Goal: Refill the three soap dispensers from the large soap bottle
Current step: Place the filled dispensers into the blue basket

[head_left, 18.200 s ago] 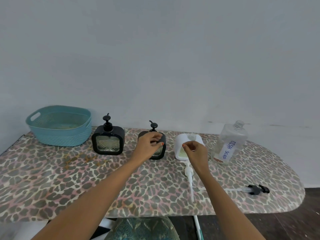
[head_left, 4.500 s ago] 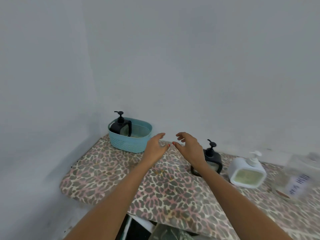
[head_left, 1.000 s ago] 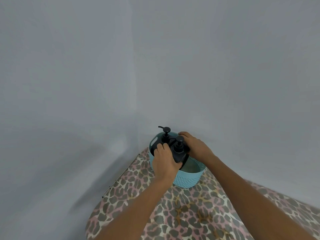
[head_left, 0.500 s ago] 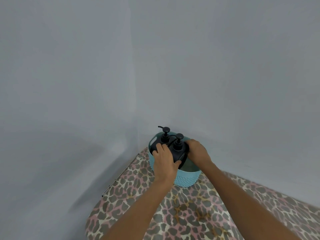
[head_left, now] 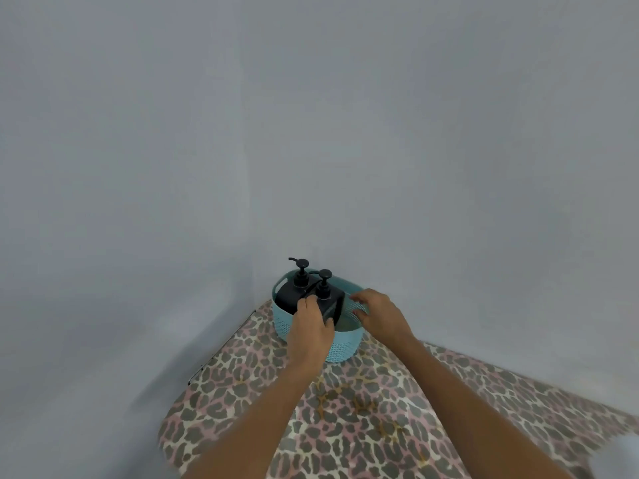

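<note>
Two black soap dispensers stand side by side inside the teal basket [head_left: 345, 347] at the left end of the board. The far dispenser [head_left: 288, 293] has its pump spout pointing left. My left hand [head_left: 311, 330] grips the near dispenser [head_left: 333, 302] from the front, its fingers curled over the body. My right hand [head_left: 380, 314] hovers over the basket's right rim with relaxed fingers, off the dispenser. The white dispenser and the large soap bottle are out of view.
The basket sits on an ironing board [head_left: 345, 409] with a leopard-print cover, close to the corner of two grey walls. The board's left end [head_left: 207, 371] drops off beside the wall.
My right hand has let go of the near dispenser and drawn back to the right. The dispenser now sits lower in the basket; my left hand still grips it.
</note>
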Action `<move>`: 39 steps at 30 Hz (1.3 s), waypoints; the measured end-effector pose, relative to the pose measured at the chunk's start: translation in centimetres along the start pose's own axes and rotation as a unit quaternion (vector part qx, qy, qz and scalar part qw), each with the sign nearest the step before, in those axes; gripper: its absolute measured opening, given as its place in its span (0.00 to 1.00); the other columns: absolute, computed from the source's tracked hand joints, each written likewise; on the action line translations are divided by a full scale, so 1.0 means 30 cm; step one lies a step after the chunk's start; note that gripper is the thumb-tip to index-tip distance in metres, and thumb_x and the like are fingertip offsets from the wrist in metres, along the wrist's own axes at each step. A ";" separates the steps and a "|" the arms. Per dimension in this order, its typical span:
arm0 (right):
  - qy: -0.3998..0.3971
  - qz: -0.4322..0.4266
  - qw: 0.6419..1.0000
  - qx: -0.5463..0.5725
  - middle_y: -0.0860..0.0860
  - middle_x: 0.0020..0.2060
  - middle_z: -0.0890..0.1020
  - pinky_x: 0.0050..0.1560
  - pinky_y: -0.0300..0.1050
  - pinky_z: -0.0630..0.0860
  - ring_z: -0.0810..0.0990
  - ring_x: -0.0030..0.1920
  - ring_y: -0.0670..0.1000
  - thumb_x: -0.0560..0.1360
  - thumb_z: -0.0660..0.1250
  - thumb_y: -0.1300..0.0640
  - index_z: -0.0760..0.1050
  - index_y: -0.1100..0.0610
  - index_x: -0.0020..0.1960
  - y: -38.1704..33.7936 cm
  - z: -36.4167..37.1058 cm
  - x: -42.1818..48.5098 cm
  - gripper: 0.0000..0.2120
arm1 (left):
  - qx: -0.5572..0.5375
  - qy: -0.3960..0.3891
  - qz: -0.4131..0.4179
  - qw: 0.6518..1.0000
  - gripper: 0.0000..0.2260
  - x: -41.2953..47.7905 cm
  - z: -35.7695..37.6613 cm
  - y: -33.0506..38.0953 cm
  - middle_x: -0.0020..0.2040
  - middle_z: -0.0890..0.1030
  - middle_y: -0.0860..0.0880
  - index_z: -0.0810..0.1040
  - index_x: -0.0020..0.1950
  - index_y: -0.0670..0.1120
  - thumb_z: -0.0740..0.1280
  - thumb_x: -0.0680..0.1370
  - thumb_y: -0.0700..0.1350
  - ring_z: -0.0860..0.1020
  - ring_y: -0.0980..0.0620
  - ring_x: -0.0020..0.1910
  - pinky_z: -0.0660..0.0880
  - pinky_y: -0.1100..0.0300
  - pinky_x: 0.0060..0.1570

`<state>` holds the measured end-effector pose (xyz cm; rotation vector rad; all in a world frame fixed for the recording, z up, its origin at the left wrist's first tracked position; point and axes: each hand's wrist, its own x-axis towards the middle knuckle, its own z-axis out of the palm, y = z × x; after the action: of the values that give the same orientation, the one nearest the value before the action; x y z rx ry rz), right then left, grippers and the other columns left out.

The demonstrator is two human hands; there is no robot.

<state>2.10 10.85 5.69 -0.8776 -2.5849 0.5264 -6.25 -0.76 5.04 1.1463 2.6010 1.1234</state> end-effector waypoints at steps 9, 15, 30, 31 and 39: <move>0.097 0.034 0.995 0.012 0.51 0.57 0.79 0.52 0.38 0.69 0.77 0.56 0.49 0.77 0.64 0.59 0.76 0.57 0.60 0.073 -0.112 -0.290 0.12 | -0.066 -0.060 0.037 0.995 0.24 -0.203 0.062 0.159 0.66 0.70 0.44 0.58 0.72 0.43 0.63 0.78 0.43 0.73 0.46 0.61 0.72 0.53 0.54; 0.147 0.084 0.985 0.027 0.52 0.55 0.80 0.51 0.36 0.69 0.77 0.56 0.49 0.76 0.65 0.59 0.76 0.59 0.59 0.195 -0.210 -0.511 0.12 | -0.112 -0.094 0.054 0.988 0.23 -0.327 0.142 0.264 0.62 0.72 0.45 0.60 0.70 0.46 0.63 0.77 0.43 0.74 0.48 0.57 0.71 0.55 0.53; 0.273 0.178 0.945 0.036 0.51 0.52 0.81 0.51 0.35 0.68 0.78 0.55 0.49 0.74 0.67 0.59 0.78 0.59 0.55 0.485 -0.419 -0.961 0.10 | -0.143 -0.207 0.144 0.957 0.26 -0.571 0.419 0.555 0.63 0.71 0.47 0.59 0.71 0.47 0.66 0.76 0.48 0.73 0.49 0.58 0.72 0.55 0.53; 0.281 0.183 0.941 0.038 0.51 0.52 0.82 0.51 0.35 0.67 0.78 0.55 0.50 0.74 0.67 0.60 0.78 0.60 0.55 0.507 -0.427 -0.982 0.10 | -0.143 -0.214 0.152 0.954 0.26 -0.581 0.440 0.571 0.63 0.72 0.47 0.59 0.71 0.47 0.66 0.76 0.48 0.73 0.49 0.59 0.72 0.56 0.53; 0.316 0.232 0.918 0.051 0.57 0.52 0.80 0.51 0.45 0.72 0.78 0.52 0.57 0.71 0.70 0.64 0.77 0.62 0.56 0.691 -0.470 -1.088 0.14 | -0.150 -0.296 0.174 0.927 0.30 -0.626 0.605 0.689 0.69 0.66 0.44 0.58 0.72 0.44 0.68 0.74 0.45 0.68 0.48 0.67 0.67 0.57 0.60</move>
<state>43.00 8.65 1.56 -1.3667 -1.7533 0.4026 26.02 6.73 1.62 1.6007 1.7543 0.9763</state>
